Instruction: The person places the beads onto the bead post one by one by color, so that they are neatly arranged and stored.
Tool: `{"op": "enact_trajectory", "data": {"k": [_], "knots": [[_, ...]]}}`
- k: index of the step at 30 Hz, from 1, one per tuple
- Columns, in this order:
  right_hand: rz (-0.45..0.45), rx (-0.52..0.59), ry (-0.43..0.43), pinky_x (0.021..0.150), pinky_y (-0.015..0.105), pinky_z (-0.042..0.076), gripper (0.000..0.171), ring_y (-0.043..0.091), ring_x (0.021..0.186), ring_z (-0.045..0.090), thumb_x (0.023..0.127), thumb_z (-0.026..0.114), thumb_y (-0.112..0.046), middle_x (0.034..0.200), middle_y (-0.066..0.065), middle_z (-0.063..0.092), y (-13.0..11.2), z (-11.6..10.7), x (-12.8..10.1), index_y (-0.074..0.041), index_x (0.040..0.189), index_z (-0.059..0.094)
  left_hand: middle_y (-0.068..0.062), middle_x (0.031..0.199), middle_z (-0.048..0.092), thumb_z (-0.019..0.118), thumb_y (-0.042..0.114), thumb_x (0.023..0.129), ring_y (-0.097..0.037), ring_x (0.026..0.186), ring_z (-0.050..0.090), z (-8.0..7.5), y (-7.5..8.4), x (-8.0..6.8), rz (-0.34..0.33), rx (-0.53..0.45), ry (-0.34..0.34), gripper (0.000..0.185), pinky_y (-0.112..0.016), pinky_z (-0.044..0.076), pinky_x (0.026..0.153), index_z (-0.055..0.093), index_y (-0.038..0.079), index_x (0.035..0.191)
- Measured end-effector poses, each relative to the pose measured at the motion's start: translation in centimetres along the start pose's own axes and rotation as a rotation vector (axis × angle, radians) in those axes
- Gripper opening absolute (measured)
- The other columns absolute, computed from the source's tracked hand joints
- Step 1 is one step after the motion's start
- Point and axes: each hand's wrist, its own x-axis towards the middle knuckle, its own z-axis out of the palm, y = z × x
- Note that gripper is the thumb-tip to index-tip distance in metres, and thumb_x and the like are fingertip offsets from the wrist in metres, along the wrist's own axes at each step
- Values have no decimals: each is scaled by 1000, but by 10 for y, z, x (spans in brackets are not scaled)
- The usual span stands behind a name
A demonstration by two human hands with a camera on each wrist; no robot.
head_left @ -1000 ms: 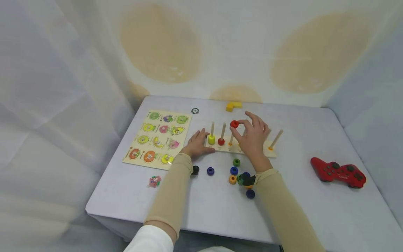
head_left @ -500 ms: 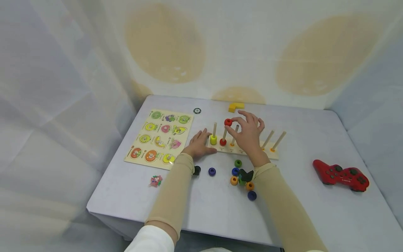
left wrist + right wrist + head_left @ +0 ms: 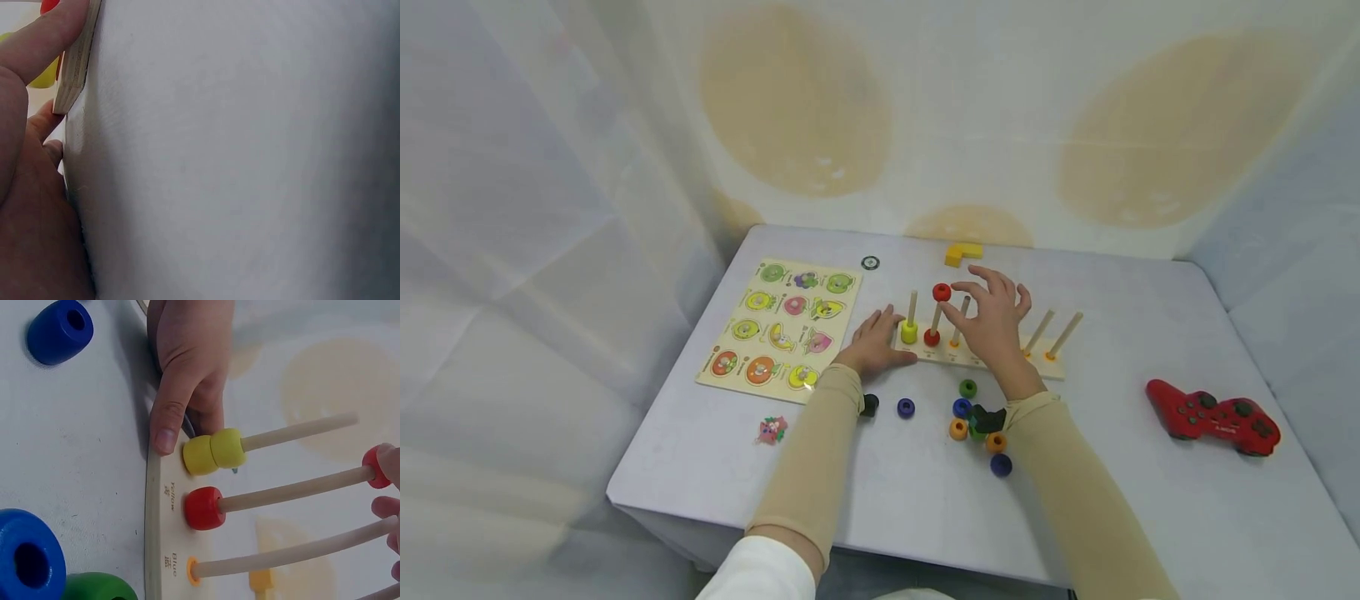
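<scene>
- Carried leftward across the peg board (image 3: 977,357) over the last second: red ring (image 3: 942,292), now sitting on the tip of the second peg from the board's left end (image 3: 936,319), directly above the red ring already at that peg's foot (image 3: 931,338).
- Still pinching the top ring between thumb and fingertips: right hand (image 3: 994,323); other fingers fanned out over the middle pegs. Seen from the right wrist, ring threaded on the peg tip (image 3: 374,467), not yet slid down.
- Unmoved throughout: left hand (image 3: 874,343), fingers straight, pressing on the board's left end beside the yellow rings (image 3: 909,332); thumb against the board's edge in the left-wrist view (image 3: 70,75).
- Judged from this: ring lined up with its matching colour, only release and drop remaining.
- In front of the board, loose on the table (image 3: 1150,500): blue, green and orange rings (image 3: 961,407).
</scene>
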Motion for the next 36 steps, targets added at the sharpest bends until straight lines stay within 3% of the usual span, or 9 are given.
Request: {"op": "enact_trajectory", "data": {"k": [10,17,20,24,27,29,32,36], "knots": [[12,-14,-39,118,71,6,31,39,143,36,91,77,-36,150,10,52,1,-1,-4,-13,112,75,2,175,3,76,54,86,-25,162,-2,4,-1,-1,11,-1,-9,87,-53,5,131,34,28,158],[-2,-29,-50,118,70,4,42,36,142,35,90,77,-38,151,9,50,4,-2,-9,-14,123,71,1,175,3,76,52,87,-25,162,-3,5,-1,-4,25,8,-8,87,-52,4,131,33,27,158],[-44,15,-11,117,68,7,38,36,141,36,90,77,-35,148,9,52,5,-1,-15,-12,121,70,1,175,3,76,52,87,-25,162,-3,5,0,-5,28,4,-11,86,-52,4,131,34,27,158],[-179,88,19,116,63,24,32,36,134,46,90,78,-23,141,12,58,2,-1,-42,-8,117,70,1,175,2,75,52,88,-25,162,-3,5,1,-6,30,13,-20,87,-52,4,131,33,27,159],[-273,87,-62,109,55,44,31,34,123,59,88,79,-20,130,11,67,-5,3,-73,-9,115,71,0,175,1,75,52,88,-26,162,-3,4,1,-6,36,25,-19,87,-53,4,131,32,26,159],[-285,48,-156,101,53,52,32,30,118,64,87,80,-24,124,8,70,-9,8,-94,-11,115,72,0,175,2,75,53,88,-26,162,-3,2,1,-4,40,41,-12,88,-52,5,131,31,26,159],[-236,-16,-292,98,51,54,37,27,117,65,86,81,-34,122,4,71,-15,18,-116,-16,117,72,-2,175,3,75,53,88,-26,162,-2,-1,1,-1,51,41,5,88,-53,5,131,32,24,159],[-143,-74,-356,103,53,51,46,28,124,61,85,82,-42,127,4,68,-18,29,-130,-18,123,70,-3,175,3,76,52,88,-27,162,-2,-4,0,-1,58,29,9,88,-52,4,131,32,22,158]]}}
